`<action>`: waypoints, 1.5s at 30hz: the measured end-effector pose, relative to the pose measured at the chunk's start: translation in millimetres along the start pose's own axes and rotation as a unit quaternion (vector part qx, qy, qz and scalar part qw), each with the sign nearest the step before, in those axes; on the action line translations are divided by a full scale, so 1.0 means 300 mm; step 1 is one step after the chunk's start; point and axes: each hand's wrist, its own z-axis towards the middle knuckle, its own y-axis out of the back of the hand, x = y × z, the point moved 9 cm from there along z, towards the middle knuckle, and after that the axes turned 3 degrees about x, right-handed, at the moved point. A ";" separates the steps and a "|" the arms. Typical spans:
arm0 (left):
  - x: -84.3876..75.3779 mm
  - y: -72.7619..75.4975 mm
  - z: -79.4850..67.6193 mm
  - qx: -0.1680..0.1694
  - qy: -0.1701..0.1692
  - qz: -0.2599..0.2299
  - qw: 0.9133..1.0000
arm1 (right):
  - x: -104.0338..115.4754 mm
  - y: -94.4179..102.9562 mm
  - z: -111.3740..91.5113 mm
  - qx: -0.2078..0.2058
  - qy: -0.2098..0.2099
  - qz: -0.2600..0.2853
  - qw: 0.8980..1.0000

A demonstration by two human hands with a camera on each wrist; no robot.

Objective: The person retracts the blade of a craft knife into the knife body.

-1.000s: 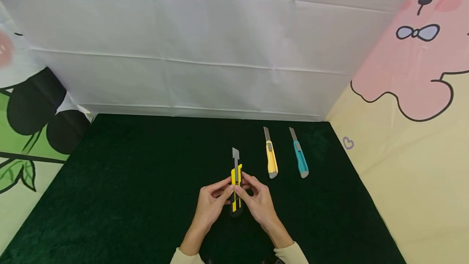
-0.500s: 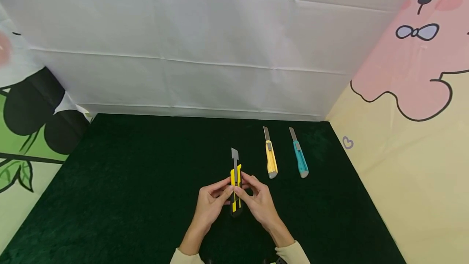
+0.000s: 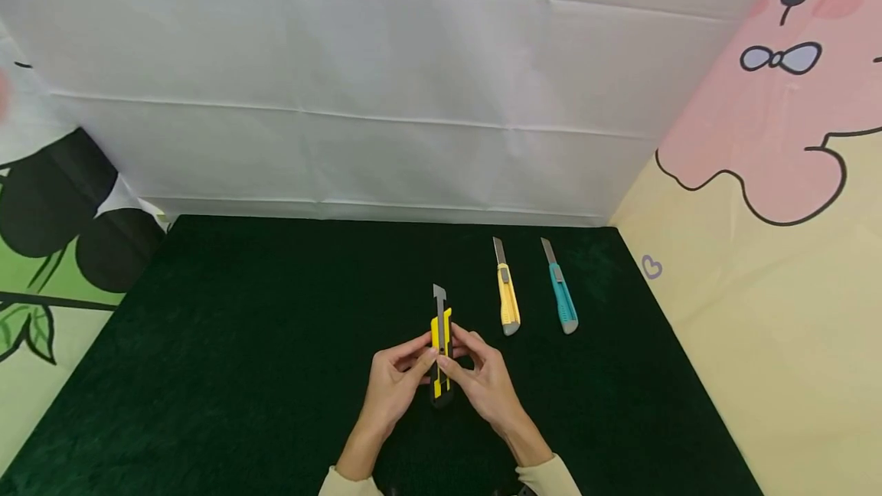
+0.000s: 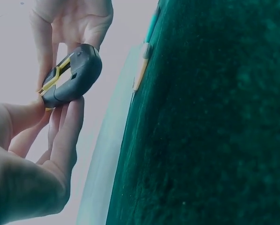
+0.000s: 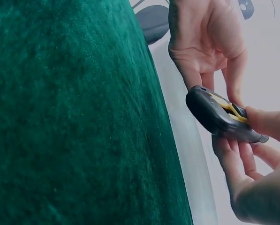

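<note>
A black and yellow utility knife (image 3: 441,389) is held up between both hands, its blade (image 3: 439,305) sticking out of the far end. My left hand (image 3: 394,387) grips the handle's left side, thumb on top and fingers underneath. From the right, my right hand (image 3: 488,385) pinches it the same way, its thumb next to the left one at the slider. Both wrist views show the rounded black butt of the utility knife (image 4: 79,75) raised above the cloth, with fingers on either side.
To the right lie a yellow utility knife (image 3: 508,301) and a teal utility knife (image 3: 563,301), side by side with blades extended away from me. Dark green cloth (image 3: 241,343) covers the table. A white curtain (image 3: 413,159) closes the back, and printed panels (image 3: 744,289) flank the sides.
The blade of the held knife now sticks out a little less from the handle, and the thumbs have slid slightly toward me. The other two knives have stayed put.
</note>
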 end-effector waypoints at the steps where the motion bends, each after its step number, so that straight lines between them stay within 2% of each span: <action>1: 0.000 0.000 0.001 0.001 0.000 0.001 1.000 | 0.003 -0.001 0.000 0.001 0.002 0.001 1.000; 15: 0.000 0.001 -0.003 -0.001 0.007 -0.010 1.000 | 0.019 0.002 0.004 0.003 0.028 -0.024 0.999; 23: -0.004 0.010 -0.001 -0.011 0.004 -0.002 1.000 | -0.001 -0.013 -0.001 0.031 -0.001 0.008 0.999; 31: -0.003 0.010 0.001 -0.009 0.007 0.001 1.000 | 0.002 -0.019 -0.004 0.047 -0.003 0.036 0.998; 45: 0.000 0.013 0.000 -0.014 0.009 -0.003 1.000 | -0.004 -0.021 0.001 0.057 -0.006 0.016 0.998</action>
